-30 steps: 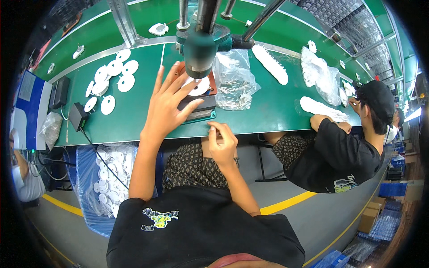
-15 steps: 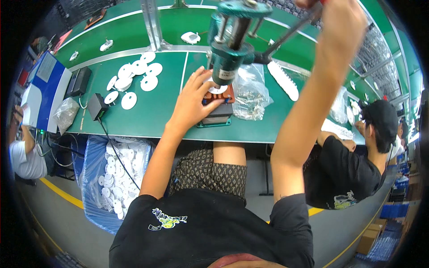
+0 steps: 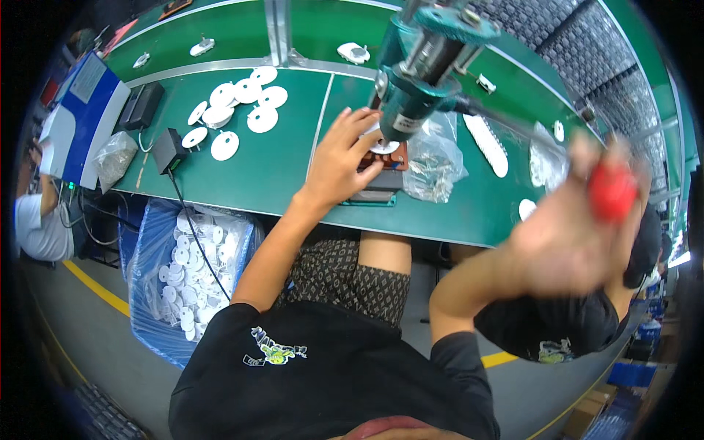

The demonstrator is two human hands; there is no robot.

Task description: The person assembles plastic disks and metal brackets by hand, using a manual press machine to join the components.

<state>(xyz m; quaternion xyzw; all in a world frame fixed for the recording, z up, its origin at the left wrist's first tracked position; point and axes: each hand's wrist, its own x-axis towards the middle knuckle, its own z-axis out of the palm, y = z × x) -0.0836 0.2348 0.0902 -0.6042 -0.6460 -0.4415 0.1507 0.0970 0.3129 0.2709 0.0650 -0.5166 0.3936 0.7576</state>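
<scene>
A green arbor press (image 3: 418, 88) stands on the bench in front of me. Under its ram, a round white plastic disc (image 3: 384, 145) lies on an orange-brown fixture (image 3: 396, 160). My left hand (image 3: 341, 158) curls around the disc's left side, thumb and fingers holding it at the fixture. Out to the right, my right hand (image 3: 561, 238) is smeared by motion, wrapped around the end of the press lever (image 3: 506, 123) beside its red knob (image 3: 613, 192). A clear bag of small metal parts (image 3: 434, 165) lies just right of the fixture.
Several loose white discs (image 3: 248, 92) lie on the bench at left, near a black power adapter (image 3: 169, 151) with a hanging cable. A blue-lined bin (image 3: 158, 323) full of white parts stands below. At right, a long white strip (image 3: 485, 145) and a co-worker (image 3: 546, 323) sit close to my arm.
My right hand has swung the lever from up at the far side down and toward me on the right. My left hand stays at the disc. The whole view has shifted slightly.
</scene>
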